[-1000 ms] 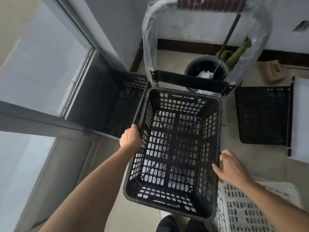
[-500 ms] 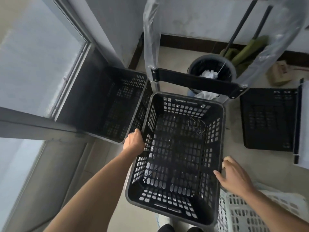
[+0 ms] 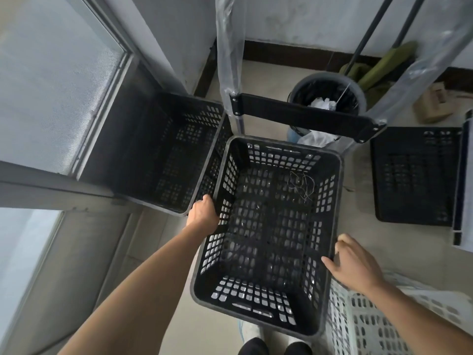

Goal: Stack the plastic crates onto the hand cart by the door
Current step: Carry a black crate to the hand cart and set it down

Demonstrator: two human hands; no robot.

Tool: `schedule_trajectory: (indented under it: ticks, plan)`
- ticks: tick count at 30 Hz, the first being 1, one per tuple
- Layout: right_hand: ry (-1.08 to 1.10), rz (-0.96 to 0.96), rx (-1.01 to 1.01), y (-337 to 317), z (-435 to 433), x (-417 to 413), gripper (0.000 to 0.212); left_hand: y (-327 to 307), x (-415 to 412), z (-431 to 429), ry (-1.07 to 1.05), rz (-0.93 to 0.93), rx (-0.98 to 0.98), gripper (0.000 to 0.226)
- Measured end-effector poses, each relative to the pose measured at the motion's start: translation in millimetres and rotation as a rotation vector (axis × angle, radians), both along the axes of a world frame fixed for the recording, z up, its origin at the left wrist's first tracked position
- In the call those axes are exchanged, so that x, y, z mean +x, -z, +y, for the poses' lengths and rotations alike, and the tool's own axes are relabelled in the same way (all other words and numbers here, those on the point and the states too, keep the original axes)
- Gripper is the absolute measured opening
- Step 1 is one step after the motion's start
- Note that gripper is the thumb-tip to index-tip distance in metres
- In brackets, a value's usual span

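Note:
A black plastic crate [image 3: 268,226] with perforated walls sits upright in front of me, below the hand cart's plastic-wrapped handle frame [image 3: 302,116]. My left hand [image 3: 203,213] grips the crate's left rim, fingers curled over the edge. My right hand [image 3: 354,262] touches the right rim with loosely spread fingers. A tangle of thin thread lies inside the crate near its far right corner. Another black crate [image 3: 174,160] stands to the left by the door, and a third black crate [image 3: 412,175] lies on the floor at right. A white crate [image 3: 363,324] is at lower right.
A frosted glass door [image 3: 51,98] fills the left side. A black bin [image 3: 327,96] with crumpled paper stands behind the cart frame, with green mop heads [image 3: 378,70] and poles against the wall. A cardboard piece [image 3: 432,106] lies at far right. My shoes [image 3: 273,347] are at bottom.
The black crate has sunk lower and slightly away from me; through its bottom, pale floor gave way to dark. My right hand has loosened on the rim. My left hand keeps its grip.

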State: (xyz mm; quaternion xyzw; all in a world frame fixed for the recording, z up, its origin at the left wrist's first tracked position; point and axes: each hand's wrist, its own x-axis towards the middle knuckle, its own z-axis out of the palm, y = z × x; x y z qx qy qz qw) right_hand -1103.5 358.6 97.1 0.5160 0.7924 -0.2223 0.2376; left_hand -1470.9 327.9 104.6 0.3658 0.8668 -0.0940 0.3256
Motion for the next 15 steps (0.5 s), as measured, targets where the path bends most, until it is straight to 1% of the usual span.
schedule_trajectory:
  ticks: [3,4,5,7,8,9,10,11,15]
  plan:
    - [0.041,-0.069,0.040,-6.6,-0.4,-12.8,0.041,-1.5,0.1,0.8,0.012,-0.007,0.007,0.029]
    - [0.060,-0.087,0.066,-7.5,-0.6,-19.0,0.044,-2.9,0.9,1.1,0.018,-0.009,0.006,0.029]
    - [0.097,-0.093,0.089,-7.7,-0.7,-25.3,0.053,-4.2,2.3,1.1,0.023,-0.012,0.006,0.031]
    - [0.177,-0.089,0.103,-7.3,0.1,-36.7,0.082,-7.0,6.5,1.3,0.028,-0.021,0.008,0.037]
    - [0.182,-0.085,0.103,-7.9,0.6,-41.7,0.095,-8.6,9.5,1.4,0.036,-0.025,0.007,0.042]
    - [0.164,-0.087,0.107,-8.1,1.2,-45.8,0.104,-10.1,12.8,1.2,0.046,-0.027,0.007,0.049]
    - [0.137,-0.091,0.111,-9.0,1.6,-49.8,0.106,-11.7,15.8,1.1,0.057,-0.026,0.006,0.055]
    - [0.113,-0.093,0.108,-9.7,1.5,-53.4,0.104,-13.4,18.2,0.2,0.070,-0.024,0.002,0.057]
    - [0.087,-0.106,0.027,-24.2,3.0,-57.5,0.082,-33.7,22.9,-5.4,0.133,-0.004,-0.025,0.055]
